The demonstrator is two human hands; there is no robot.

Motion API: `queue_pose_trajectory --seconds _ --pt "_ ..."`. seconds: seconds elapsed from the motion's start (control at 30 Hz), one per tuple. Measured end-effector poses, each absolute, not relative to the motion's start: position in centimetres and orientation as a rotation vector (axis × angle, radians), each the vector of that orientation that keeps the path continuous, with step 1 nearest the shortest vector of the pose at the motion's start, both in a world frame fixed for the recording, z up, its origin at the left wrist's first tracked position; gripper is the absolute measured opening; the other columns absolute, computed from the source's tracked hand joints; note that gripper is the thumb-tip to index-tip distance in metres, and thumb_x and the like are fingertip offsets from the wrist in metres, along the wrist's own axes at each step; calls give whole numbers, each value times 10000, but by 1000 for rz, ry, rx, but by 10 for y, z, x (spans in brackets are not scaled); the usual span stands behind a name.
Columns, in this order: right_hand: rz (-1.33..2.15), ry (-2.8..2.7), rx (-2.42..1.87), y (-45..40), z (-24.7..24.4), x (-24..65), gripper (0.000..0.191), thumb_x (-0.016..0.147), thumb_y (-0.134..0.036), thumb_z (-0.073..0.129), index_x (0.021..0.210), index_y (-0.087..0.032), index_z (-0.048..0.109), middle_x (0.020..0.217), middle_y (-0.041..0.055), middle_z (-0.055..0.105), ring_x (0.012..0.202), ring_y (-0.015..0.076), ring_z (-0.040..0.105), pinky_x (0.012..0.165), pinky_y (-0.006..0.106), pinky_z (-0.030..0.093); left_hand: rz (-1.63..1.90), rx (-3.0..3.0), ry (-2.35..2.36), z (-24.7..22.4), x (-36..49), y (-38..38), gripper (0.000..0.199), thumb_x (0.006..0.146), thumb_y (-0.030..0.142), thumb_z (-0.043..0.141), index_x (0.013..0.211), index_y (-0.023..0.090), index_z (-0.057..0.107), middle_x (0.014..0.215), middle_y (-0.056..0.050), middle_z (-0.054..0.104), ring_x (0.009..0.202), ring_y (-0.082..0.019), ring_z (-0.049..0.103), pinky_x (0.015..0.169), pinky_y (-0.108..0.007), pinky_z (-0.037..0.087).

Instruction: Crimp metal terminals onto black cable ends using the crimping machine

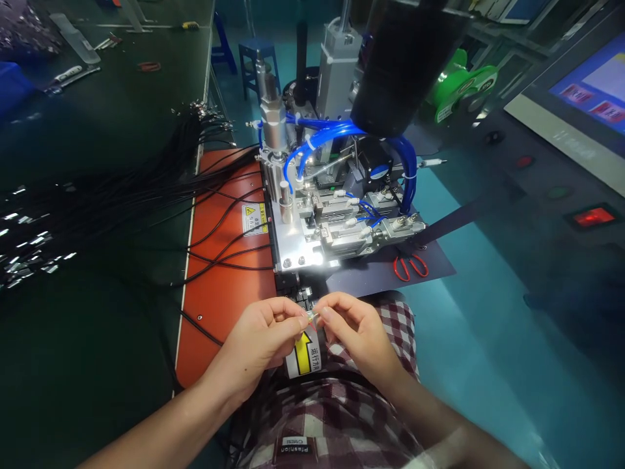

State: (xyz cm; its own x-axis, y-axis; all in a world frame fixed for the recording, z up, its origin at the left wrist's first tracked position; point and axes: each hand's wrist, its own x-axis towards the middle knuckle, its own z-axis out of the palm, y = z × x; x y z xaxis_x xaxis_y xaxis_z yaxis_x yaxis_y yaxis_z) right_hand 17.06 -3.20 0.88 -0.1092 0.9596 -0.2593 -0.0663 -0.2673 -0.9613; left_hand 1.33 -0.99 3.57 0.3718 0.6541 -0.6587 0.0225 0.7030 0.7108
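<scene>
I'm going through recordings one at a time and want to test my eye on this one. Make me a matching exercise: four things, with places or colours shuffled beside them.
Things
1. Small piece
2. Cable bundle
3. Spool
4. Triangle label

Places or colours
A. Green
B. White and yellow, on the orange-red board
C. At the fingertips of the left hand and right hand
D. Black

Right pairs: 1-C, 2-D, 3-A, 4-B
</scene>
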Motion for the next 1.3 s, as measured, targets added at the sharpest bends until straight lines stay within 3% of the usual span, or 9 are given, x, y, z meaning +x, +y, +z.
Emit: queue_pose_trajectory --seconds 0.27,0.63,0.77,0.93,1.03,1.13,1.3 --pt "1335 -1253 -1380 -31 10 170 84 805 -251 599 791 -176 633 679 5 592 586 130 502 530 244 424 449 729 1131 35 13 -10 171 762 292 615 704 162 519 477 97 330 417 -36 188 435 -227 108" --pt "976 -1607 -1384 -34 9 170 157 877 -179 479 726 -200 514 722 14 540 676 157 509 629 285 390 524 873 1197 29 16 -14 187 783 324 613 709 168 540 461 86 357 395 -41 253 378 -177 185" --pt "1104 -1513 -1415 -34 8 172 173 890 -204 475 719 -199 500 717 7 534 673 149 504 605 269 382 627 1087 1272 31 18 -16 134 775 311 628 785 178 624 611 22 549 462 -65 416 386 -168 295" --pt "1460 -1265 -1382 -32 5 174 198 875 -268 504 694 -191 481 585 -37 460 536 115 432 511 240 359 603 1162 1257 31 18 -15 88 779 256 612 741 181 637 641 13 589 441 -60 407 406 -179 328" --pt "1586 -1174 -1348 -27 2 175 211 859 -294 522 685 -184 479 556 -49 441 505 104 415 485 230 344 553 1276 1233 31 16 -12 109 814 253 572 748 184 626 641 6 597 500 -91 476 479 -198 390" --pt "1535 -1160 -1375 -19 -2 177 205 847 -308 541 691 -181 497 566 -48 454 507 102 425 484 225 346 589 1614 1277 26 12 -8 107 858 233 514 863 200 615 774 -19 619 691 -144 564 625 -230 448" --pt "1485 -1187 -1440 0 -15 182 222 822 -349 565 687 -180 517 551 -43 476 482 104 439 458 230 340 703 2051 1297 8 5 -2 198 908 153 405 964 194 591 868 -40 538 818 -145 551 743 -238 455"
